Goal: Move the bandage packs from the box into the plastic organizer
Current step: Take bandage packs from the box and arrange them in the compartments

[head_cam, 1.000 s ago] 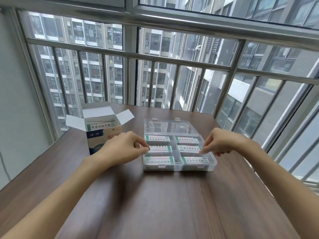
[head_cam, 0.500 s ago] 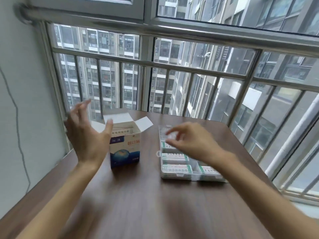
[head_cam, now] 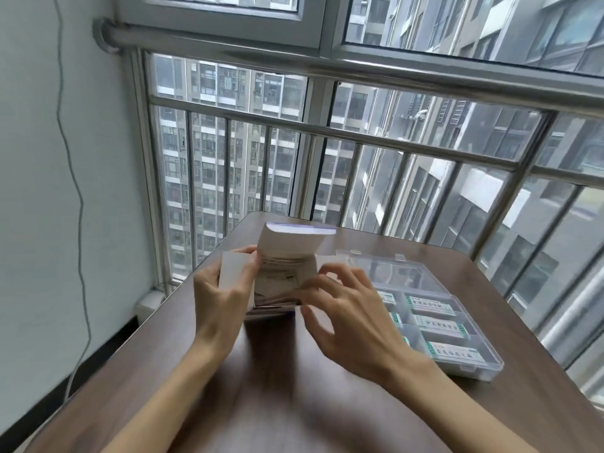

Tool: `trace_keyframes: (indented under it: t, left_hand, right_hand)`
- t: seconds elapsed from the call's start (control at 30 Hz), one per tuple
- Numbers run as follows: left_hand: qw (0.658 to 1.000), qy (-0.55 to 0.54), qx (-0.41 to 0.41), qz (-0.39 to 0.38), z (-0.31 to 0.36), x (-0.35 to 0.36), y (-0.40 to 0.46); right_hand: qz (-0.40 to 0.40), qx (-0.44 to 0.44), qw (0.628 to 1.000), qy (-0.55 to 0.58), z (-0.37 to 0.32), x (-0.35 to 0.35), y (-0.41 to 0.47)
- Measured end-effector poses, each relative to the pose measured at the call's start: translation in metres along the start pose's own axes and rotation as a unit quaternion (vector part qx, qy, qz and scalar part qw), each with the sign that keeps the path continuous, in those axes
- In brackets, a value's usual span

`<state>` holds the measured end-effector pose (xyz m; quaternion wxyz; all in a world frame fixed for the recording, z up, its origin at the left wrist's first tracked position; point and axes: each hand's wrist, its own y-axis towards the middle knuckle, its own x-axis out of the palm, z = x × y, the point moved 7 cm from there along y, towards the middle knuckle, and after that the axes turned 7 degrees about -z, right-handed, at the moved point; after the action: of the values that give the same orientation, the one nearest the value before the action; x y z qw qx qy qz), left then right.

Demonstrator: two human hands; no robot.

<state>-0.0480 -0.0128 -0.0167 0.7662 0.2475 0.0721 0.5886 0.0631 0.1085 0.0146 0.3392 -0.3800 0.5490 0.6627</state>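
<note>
The white cardboard box (head_cam: 287, 256) with open flaps stands on the table, tipped toward me so its inside shows. My left hand (head_cam: 222, 299) grips its left side and left flap. My right hand (head_cam: 346, 318) has its fingers on the box's right flap and front edge; the lower part of the box is hidden behind both hands. To the right lies the clear plastic organizer (head_cam: 483, 364) with its lid folded back. Bandage packs (head_cam: 433, 305) with green-and-white labels lie in its compartments, some hidden behind my right hand.
The brown wooden table (head_cam: 294, 403) runs to a metal window railing (head_cam: 392, 142) behind the box and organizer. A white wall with a hanging grey cable (head_cam: 78, 197) is at the left.
Both hands left the organizer and closed in on the box, which now tips toward me. The view has swung to the left.
</note>
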Motion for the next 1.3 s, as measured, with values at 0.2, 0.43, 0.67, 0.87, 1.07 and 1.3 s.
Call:
trace_keyframes:
  t: [0.2, 0.43, 0.67, 0.87, 1.07, 1.3]
  left_hand:
    - [0.999, 0.035, 0.024, 0.021, 0.003, -0.001, -0.006]
    - [0.994, 0.095, 0.040, 0.026, -0.002, -0.007, -0.003]
    - [0.994, 0.097, 0.035, 0.035, -0.003, -0.011, 0.001]
    - [0.996, 0.069, -0.019, 0.060, -0.007, -0.013, 0.003]
    - [0.996, 0.045, -0.063, 0.051, -0.018, -0.019, 0.008]
    - [0.994, 0.047, -0.091, 0.034, -0.020, -0.019, 0.011]
  right_hand:
    - [-0.134, 0.031, 0.990, 0.001, -0.020, 0.009, 0.030]
    - [-0.393, 0.022, 0.919, 0.008, -0.024, 0.037, 0.046]
    - [-0.393, 0.019, 0.906, 0.154, -0.021, 0.028, 0.046]
    - [-0.240, -0.014, 0.965, 0.106, -0.016, 0.022, 0.041]
    - [-0.237, -0.022, 0.946, 0.221, -0.016, 0.016, 0.045]
    - [-0.264, 0.049, 0.911, 0.312, -0.001, -0.001, 0.055]
